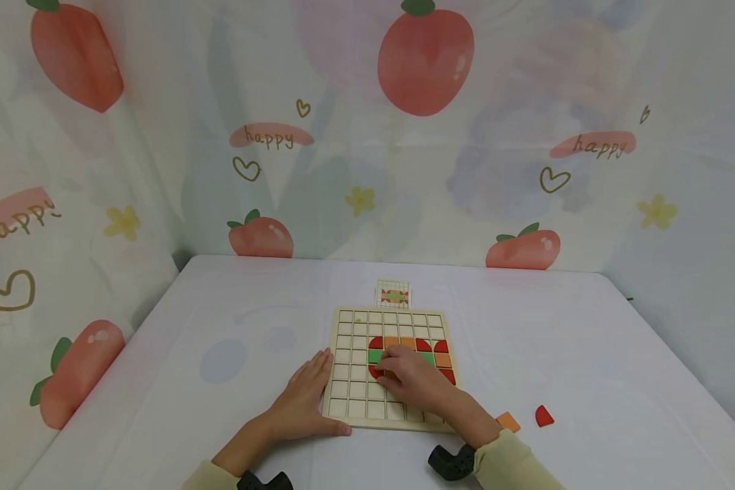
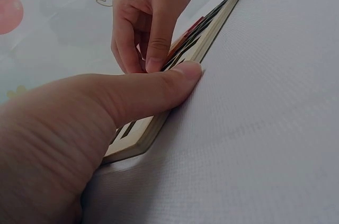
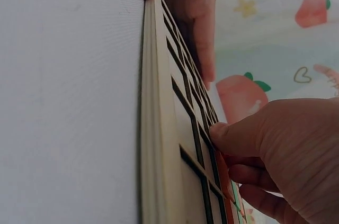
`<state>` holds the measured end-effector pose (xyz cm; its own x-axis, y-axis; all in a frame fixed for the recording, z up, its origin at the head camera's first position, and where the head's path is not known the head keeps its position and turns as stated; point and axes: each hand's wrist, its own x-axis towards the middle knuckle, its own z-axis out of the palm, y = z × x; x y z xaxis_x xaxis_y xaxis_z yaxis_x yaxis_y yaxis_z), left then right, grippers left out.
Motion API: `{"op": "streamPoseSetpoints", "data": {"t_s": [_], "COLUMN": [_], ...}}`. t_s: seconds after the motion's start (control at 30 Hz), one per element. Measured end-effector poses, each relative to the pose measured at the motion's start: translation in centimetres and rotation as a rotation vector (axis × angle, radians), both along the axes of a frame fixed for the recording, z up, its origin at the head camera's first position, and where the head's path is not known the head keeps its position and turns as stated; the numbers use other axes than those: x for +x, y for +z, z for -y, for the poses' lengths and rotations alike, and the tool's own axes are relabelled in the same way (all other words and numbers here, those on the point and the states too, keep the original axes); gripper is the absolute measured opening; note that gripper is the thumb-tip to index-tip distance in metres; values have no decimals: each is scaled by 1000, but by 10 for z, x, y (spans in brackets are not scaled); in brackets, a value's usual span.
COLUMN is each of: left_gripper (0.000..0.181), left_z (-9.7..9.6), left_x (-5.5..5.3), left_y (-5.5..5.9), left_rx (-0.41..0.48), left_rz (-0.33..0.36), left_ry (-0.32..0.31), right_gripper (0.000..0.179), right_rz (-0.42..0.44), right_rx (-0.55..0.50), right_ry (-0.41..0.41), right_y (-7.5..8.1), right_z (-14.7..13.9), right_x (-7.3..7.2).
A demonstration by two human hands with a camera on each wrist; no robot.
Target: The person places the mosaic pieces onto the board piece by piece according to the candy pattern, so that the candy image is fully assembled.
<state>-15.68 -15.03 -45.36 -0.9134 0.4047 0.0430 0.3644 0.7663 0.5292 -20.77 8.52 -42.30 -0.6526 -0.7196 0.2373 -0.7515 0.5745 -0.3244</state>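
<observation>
A wooden grid board (image 1: 349,408) lies on the table, with coloured pieces set in its cells. My left hand (image 1: 306,395) lies along its left side, fingers straight, and the thumb (image 2: 177,78) rests on the near edge by the corner. My right hand (image 1: 413,374) is over the middle of the board, fingers curled and fingertips down at a red quarter-circle piece (image 1: 373,371) in a lower cell. Green pieces (image 1: 376,356) and orange pieces (image 1: 391,341) sit in the rows above. The right hand hides part of the pattern.
A small pattern card (image 1: 393,294) lies behind the board. Right of the board are a loose orange square (image 1: 508,421), partly behind the right forearm, and a loose red quarter-circle (image 1: 544,416). A printed cloth backdrop (image 1: 422,224) stands behind the white table (image 1: 269,286).
</observation>
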Motion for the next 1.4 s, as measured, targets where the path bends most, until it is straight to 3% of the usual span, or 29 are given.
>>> {"op": "streamPoseSetpoints", "data": {"t_s": [0.43, 0.83, 1.23, 1.4], "left_gripper": [123, 124, 124, 124], "left_z": [-1, -2, 0, 0], "left_x": [-1, -1, -1, -1], "left_y": [0, -2, -4, -3], "left_rx": [-6, -10, -7, -4], "left_rz": [10, 1, 4, -1], "left_ry": [4, 14, 19, 12], "right_gripper": [14, 5, 12, 13], "right_rz": [12, -29, 83, 73], "right_rx": [-23, -47, 22, 25], "right_ry": [2, -23, -194, -237], "right_y": [3, 7, 13, 15], "right_z": [-3, -35, -72, -89], "right_x": [2, 11, 21, 25]}}
